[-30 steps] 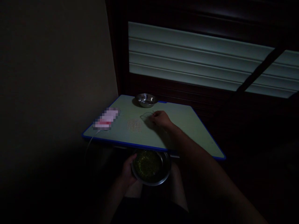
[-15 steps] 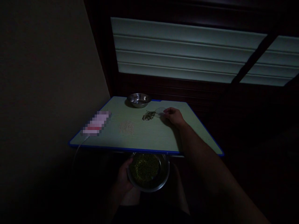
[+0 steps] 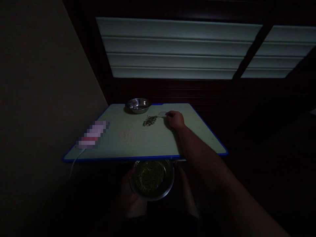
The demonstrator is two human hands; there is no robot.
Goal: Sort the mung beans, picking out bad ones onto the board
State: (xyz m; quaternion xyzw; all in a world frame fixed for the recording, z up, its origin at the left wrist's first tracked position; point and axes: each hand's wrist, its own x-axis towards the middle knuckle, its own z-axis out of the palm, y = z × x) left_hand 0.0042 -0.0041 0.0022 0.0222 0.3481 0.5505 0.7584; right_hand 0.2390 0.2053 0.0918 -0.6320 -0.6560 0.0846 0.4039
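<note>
My left hand (image 3: 128, 187) grips the left side of a metal bowl (image 3: 168, 188), held below the table's front edge. Small green beans (image 3: 150, 177), which look like mung beans, fill much of its bottom. Over the table my right hand (image 3: 175, 119) pinches a clear, thin-rimmed round piece (image 3: 162, 114), perhaps a small plastic dish or lid. That piece touches or nearly touches the right end of a scattered heap of dark green beans (image 3: 150, 120). Nearer me, to the left, lies a patch of pale grains (image 3: 126, 134).
The pale green folding table (image 3: 148, 144) has a blue rim. A second metal bowl (image 3: 138, 106) stands at its back edge. On the left lies a blurred-out pink and white device (image 3: 92, 135) with a white cable (image 3: 75, 161). Wall and dark wooden slatted panel close in behind.
The camera view has shifted, moving the table leftward in the picture. My right hand tilts the clear piece lower beside the dark heap. My left hand keeps hold of the bowl.
</note>
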